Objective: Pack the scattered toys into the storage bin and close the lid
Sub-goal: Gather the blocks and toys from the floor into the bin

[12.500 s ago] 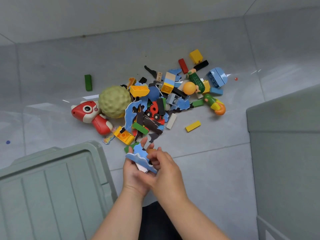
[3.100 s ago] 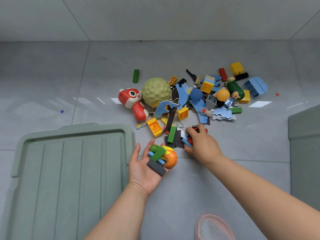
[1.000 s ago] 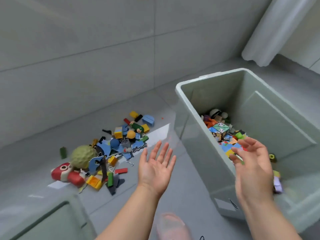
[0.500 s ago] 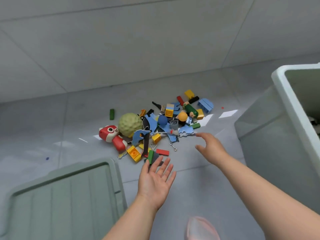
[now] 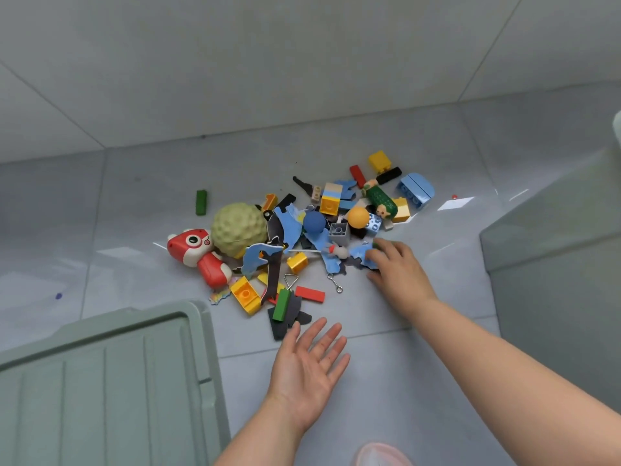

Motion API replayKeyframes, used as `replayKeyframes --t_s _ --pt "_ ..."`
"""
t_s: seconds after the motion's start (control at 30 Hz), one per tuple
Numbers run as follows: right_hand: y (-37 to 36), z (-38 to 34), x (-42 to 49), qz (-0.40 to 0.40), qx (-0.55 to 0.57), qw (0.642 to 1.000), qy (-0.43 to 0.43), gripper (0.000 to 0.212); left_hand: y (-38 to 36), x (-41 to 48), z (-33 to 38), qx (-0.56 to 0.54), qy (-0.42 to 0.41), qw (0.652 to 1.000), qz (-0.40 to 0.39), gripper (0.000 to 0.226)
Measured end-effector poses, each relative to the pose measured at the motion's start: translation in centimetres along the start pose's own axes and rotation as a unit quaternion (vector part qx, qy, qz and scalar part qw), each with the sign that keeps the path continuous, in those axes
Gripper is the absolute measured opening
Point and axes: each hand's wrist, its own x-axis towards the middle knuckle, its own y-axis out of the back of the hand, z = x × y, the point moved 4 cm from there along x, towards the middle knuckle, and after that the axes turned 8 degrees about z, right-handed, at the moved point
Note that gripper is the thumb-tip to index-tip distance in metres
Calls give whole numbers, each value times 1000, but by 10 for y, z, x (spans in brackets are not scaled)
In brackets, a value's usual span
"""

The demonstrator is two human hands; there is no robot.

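1. Both hands are low over the floor (image 5: 386, 391). The left hand (image 5: 309, 361) lies palm up at 6 o'clock of the toy pile (image 5: 302, 237), fingers spread and holding nothing. The right hand (image 5: 398, 275) is at the pile's 4 o'clock edge. Its fingers curl over a blue cutout (image 5: 358, 257) and touch a small green block (image 5: 377, 245), with the thumb on the near side, so it appears to be grasping the cutout.
2. Head view, the task's things: the pile sits mid-floor. Only the outer wall of the bin (image 5: 554, 280) shows, at 3 o'clock, and its inside is hidden. The lid (image 5: 100, 381) lies flat on the floor at 8 o'clock of the pile, off the bin.
3. The step in hand looks like gathering another handful.
   - Flat cutouts hug the tile, so work the thumb under an edge before lifting.
   - Drop the small bits into the waiting left palm.
   - Carry both hands to the bin at 3 o'clock.
   - The big ball likely needs its own trip.
4. Counted:
   - Three balls: a bumpy green ball (image 5: 238, 227), a blue ball (image 5: 314, 222) and an orange ball (image 5: 358, 216).
   - One red fish (image 5: 198, 253).
   - Two red blocks (image 5: 309, 294).
   - Three green blocks in all, one lying apart at 10 o'clock.
   - Two wire clips (image 5: 290, 280).
   - One lid and one bin.
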Motion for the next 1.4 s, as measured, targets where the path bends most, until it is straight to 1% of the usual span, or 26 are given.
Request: replayKeyframes --t_s 0.1,0.2,0.33,0.37,0.4,0.47,0.5,0.53,0.57,0.6,0.63,0.7,0.73,0.8,0.87,0.9,0.93,1.0,1.07,1.13,1.17,1.2,1.23,1.3,1.33,1.4 --pt "0 -1 12 -15 0 1000 20 39 0 5 -3 4 3 1000 2 45" --pt "3 -3 24 -41 -25 999 -7 55 -3 8 -2 9 14 1000 -11 46" --pt "1 -8 16 -53 -49 996 -47 54 -6 15 3 7 8 1000 -15 46" --pt "0 -7 8 -47 -30 996 -63 53 -8 16 4 3 3 1000 -18 46" --pt "1 -6 -3 -37 15 994 -100 53 -10 18 5 1 -6 1000 -20 47" --pt "7 -11 -30 -15 148 970 -194 56 -15 21 7 3 -30 999 -26 49" --pt "9 -19 -43 -9 205 955 -214 58 -20 23 6 5 -39 999 -35 51" --pt "12 -31 -54 -13 243 949 -201 60 -24 24 5 2 -45 998 -51 52" --pt "15 -45 -61 -22 256 952 -167 62 -28 25 5 -8 -47 996 -71 50" --pt "17 -52 -63 -17 247 960 -132 63 -32 26 5 -25 -44 995 -90 45" --pt "23 -51 -60 14 227 967 -110 60 -35 28 6 -43 -42 993 -102 38" --pt "29 -26 -40 94 180 971 -125 47 -35 31 11 -63 -40 992 -98 26" --pt "28 -9 -28 109 162 969 -150 43 -34 33 13 -62 -40 993 -91 25" --pt "19 24 -7 72 104 974 -187 44 -31 36 16 -49 -45 995 -78 27" --pt "6 40 3 31 42 982 -180 39 -26 37 17 -25 -55 996 -62 28" --pt "4 40 4 29 36 983 -180 33 -23 37 18 -17 -58 997 -54 30" --pt "6 36 1 36 55 980 -188 28 -20 37 19 -14 -59 997 -52 33" --pt "15 12 -14 71 155 965 -200 22 -16 34 21 -19 -61 996 -64 48" --pt "24 -32 -40 95 271 944 -162 21 -12 33 22 -41 -59 994 -81 60" --pt "27 -78 -63 59 318 942 -89 35 -7 32 22 -72 -55 992 -92 60" --pt "24 -89 -68 41 326 942 -71 43 -3 32 23 -87 -54 991 -86 57" --pt "21 -92 -66 38 327 942 -67 46 2 33 23 -99 -55 991 -68 54" --pt "18 -90 -59 45 313 946 -65 43 8 34 23 -105 -61 992 -42 51" --pt "11 -84 -39 48 245 967 -47 31 24 34 25 -105 -83 991 10 46" --pt "5 -84 -29 19 200 979 -29 32 32 31 24 -105 -94 990 28 43" --pt "-15 -87 -18 -68 114 991 10 39 46 26 23 -109 -109 987 47 40"
